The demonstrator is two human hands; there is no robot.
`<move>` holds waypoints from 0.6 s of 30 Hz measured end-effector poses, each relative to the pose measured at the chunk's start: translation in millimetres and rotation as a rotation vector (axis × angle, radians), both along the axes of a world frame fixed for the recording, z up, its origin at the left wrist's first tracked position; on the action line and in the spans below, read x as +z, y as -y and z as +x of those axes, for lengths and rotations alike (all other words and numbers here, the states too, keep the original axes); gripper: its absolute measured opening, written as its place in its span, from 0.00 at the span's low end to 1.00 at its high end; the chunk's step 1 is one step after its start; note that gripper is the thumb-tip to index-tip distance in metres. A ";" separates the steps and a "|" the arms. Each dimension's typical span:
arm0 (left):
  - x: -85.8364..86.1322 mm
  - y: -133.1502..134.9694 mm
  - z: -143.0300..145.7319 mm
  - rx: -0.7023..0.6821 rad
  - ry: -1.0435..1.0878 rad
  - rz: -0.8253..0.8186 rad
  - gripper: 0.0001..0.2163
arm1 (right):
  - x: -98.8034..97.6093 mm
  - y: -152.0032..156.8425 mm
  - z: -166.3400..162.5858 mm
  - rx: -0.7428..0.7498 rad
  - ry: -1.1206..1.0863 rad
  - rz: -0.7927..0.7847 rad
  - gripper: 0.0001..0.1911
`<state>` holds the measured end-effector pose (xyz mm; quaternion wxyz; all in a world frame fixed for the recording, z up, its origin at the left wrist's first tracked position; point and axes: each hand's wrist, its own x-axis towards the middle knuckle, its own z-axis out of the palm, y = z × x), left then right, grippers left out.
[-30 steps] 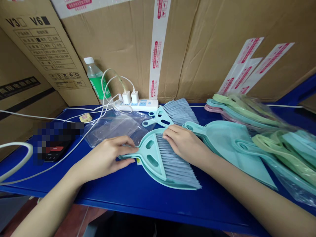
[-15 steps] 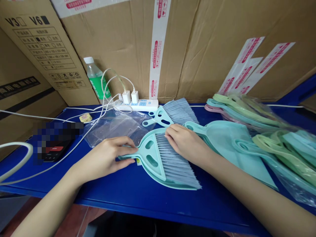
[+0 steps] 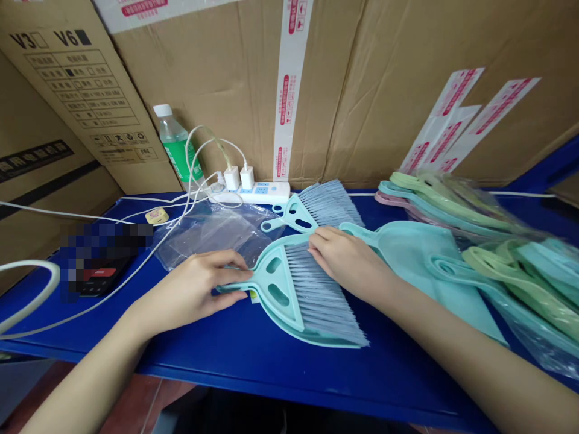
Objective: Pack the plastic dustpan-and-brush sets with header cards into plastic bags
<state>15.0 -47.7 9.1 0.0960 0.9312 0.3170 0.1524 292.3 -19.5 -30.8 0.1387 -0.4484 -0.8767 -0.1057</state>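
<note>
A teal hand brush point(image 3: 289, 289) with grey-blue bristles lies on a matching teal dustpan point(image 3: 271, 317), bristles pointing right. My left hand point(image 3: 205, 283) is closed around the handle end of the pair, thumb on the near side and fingers on the far side. At the upper edge of the bristles, my right hand point(image 3: 341, 256) has its fingers curled in and touching them; the fingertips are hidden. Behind it lies a second hand brush point(image 3: 301, 211). Another teal dustpan point(image 3: 418, 247) sits to the right, partly covered by my right forearm.
Bagged green, teal and pink dustpan sets point(image 3: 534, 283) are piled at the right. A clear plastic bag point(image 3: 208, 232) lies behind my left hand. Farther back stand a power strip point(image 3: 271, 191) with cables and a bottle point(image 3: 178, 147). A phone point(image 3: 102, 274) lies left; cardboard boxes point(image 3: 235, 90) form the back.
My right hand has shifted slightly to the right along the upper edge of the bristles. My left hand, the brush and the dustpan stay where they were.
</note>
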 end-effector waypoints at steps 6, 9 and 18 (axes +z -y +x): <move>0.7 -0.5 -0.1 0.003 0.005 0.003 0.08 | 3.0 1.2 2.1 -0.003 0.026 0.022 0.12; -0.4 -0.6 0.1 0.002 0.008 0.007 0.08 | 4.1 2.1 3.0 -0.005 0.035 0.031 0.13; -0.7 -0.4 -0.3 0.000 0.005 0.004 0.08 | 12.0 11.5 0.2 0.054 -0.023 0.001 0.10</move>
